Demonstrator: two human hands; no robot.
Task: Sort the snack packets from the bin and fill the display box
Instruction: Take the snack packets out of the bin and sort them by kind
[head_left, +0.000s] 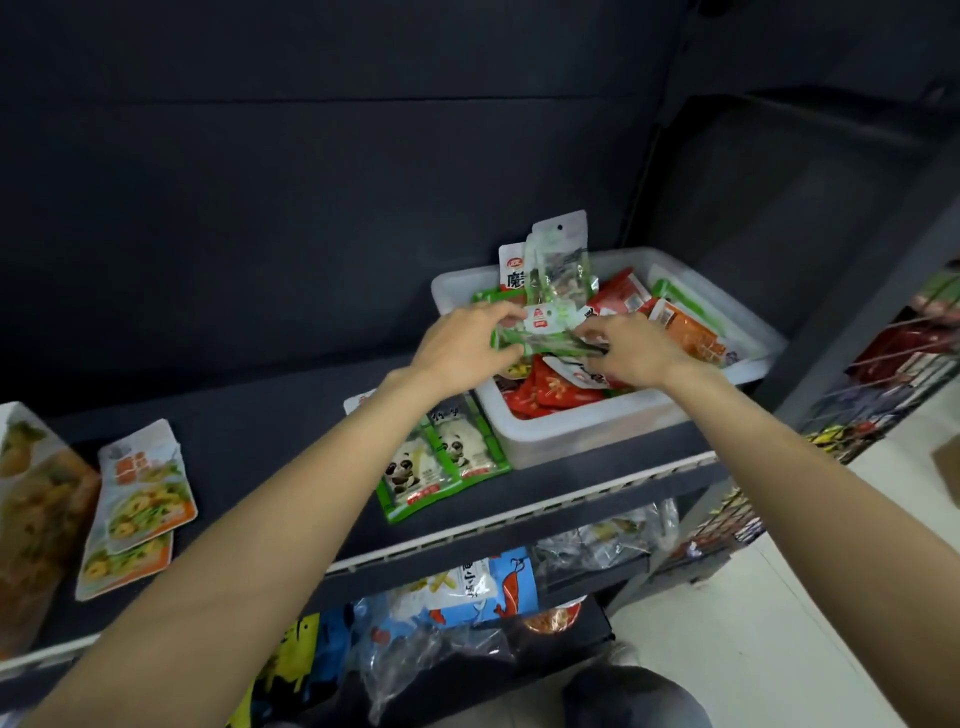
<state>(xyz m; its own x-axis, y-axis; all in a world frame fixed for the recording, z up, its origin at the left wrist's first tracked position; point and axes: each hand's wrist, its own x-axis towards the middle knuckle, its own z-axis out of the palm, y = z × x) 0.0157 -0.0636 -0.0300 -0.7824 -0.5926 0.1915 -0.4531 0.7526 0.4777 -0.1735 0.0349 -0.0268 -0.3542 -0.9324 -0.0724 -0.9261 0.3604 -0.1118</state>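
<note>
Crosswise, green packet (540, 332) between both hands.

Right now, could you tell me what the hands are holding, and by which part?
Both hands, left and right, hold a bunch of green packets by its lower end, over the white bin.

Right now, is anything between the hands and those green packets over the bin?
Nothing visible. The left hand and right hand already hold the green packets directly, above the white bin of mixed snack packets.
</note>
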